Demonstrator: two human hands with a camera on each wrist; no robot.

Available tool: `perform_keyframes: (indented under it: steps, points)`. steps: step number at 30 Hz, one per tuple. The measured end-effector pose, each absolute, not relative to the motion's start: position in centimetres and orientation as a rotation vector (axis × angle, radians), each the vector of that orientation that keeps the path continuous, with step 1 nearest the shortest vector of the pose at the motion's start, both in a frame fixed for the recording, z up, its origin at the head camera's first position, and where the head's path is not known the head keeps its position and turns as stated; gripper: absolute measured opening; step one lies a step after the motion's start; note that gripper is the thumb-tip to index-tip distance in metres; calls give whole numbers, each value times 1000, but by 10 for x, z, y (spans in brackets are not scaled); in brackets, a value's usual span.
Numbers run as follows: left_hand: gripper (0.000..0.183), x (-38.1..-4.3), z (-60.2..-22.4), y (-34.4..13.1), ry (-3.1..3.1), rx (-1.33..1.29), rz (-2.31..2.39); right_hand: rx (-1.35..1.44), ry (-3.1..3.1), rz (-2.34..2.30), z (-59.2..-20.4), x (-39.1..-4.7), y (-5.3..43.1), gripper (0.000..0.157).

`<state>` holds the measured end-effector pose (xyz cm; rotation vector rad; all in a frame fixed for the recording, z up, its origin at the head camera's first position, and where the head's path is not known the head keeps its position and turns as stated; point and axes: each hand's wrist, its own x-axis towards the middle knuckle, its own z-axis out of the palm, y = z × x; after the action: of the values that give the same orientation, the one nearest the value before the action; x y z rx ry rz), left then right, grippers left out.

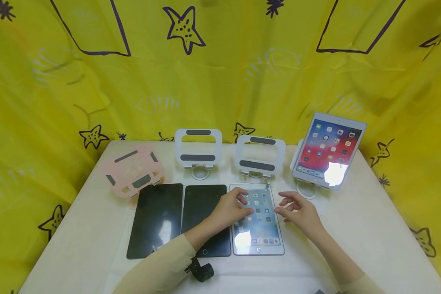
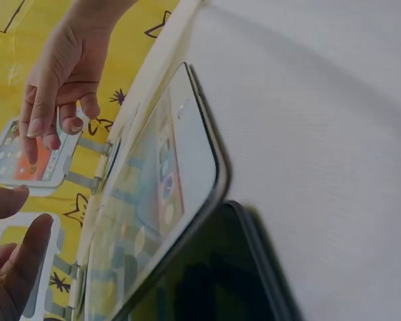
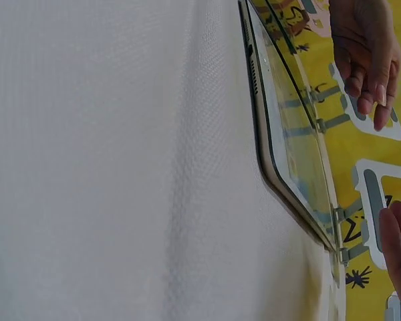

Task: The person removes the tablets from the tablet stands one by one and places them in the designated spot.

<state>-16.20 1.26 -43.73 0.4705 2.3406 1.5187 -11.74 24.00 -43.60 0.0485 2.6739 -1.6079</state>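
Observation:
A white tablet point(image 1: 259, 232) with a lit home screen lies flat on the table, the rightmost of three in a row. My left hand point(image 1: 230, 208) hovers over its left part, thumb and fingers apart and holding nothing. Just off its right edge is my right hand point(image 1: 297, 212), fingers loosely bent, also holding nothing. Both hands show above the tablet in the left wrist view, where the right hand point(image 2: 70, 73) hangs with fingers downward. Left of the white tablet lie a black tablet point(image 1: 206, 200), partly covered by my left forearm, and another black tablet point(image 1: 158, 216).
Behind the tablets stand two white tablet stands point(image 1: 198, 157) point(image 1: 260, 165) and a pink stand point(image 1: 134, 169) at the left. At the right, another white tablet point(image 1: 327, 147) with its screen lit leans on a stand. A yellow patterned curtain point(image 1: 220, 81) hangs around the table.

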Motion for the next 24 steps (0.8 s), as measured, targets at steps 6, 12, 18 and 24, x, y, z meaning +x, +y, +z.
perform_keyframes:
  steps: [6,12,18,24]
  points:
    - [54,-166,-434,24,2280,591,1573,-49,2845,-1652,-437,-117,245,48]
    - [57,-173,-431,37,2275,669,1582,-43,3020,-1593,-434,-118,254,52]
    - [59,-183,-428,55,2237,637,1595,-16,3048,-1614,-432,-120,266,56]
    - [67,-196,-424,75,2136,583,1774,18,3090,-1610,-426,-128,279,57]
